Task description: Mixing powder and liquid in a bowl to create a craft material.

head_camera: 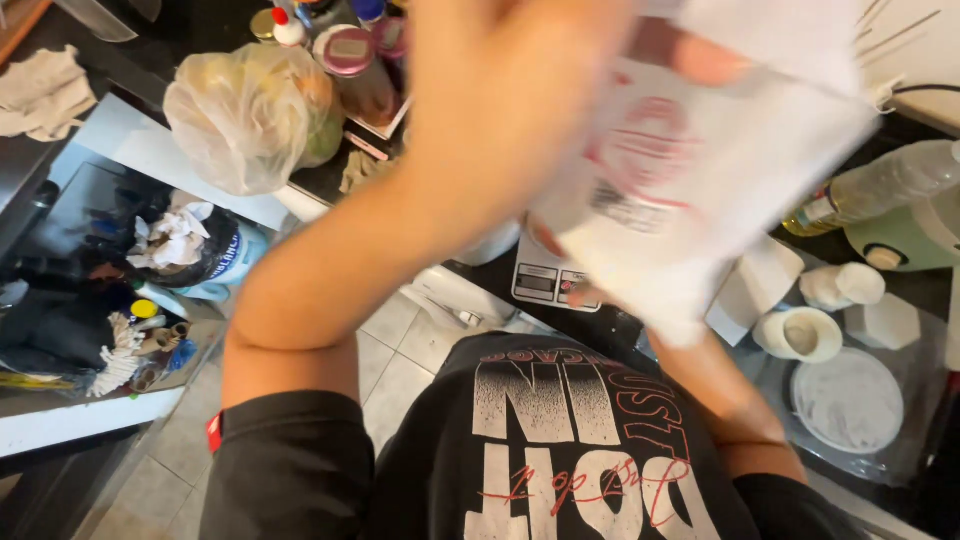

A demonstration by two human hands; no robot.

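Both my hands hold up a white paper bag [690,170] with red print, tilted and blurred by motion. My left hand [500,110] grips its upper left part, close to the camera. My right hand [705,365] reaches up under the bag's lower edge and is mostly hidden behind it. The bag hangs above a white digital kitchen scale [545,282] on the dark counter. A fingertip shows just below the bag by the scale.
A clear plastic bag of produce [250,115] and several jars [350,50] stand at the back left. An oil bottle [880,185], a white cup [800,335] and a round white lid [848,400] lie to the right. Lower left: cluttered shelf, tiled floor [400,360].
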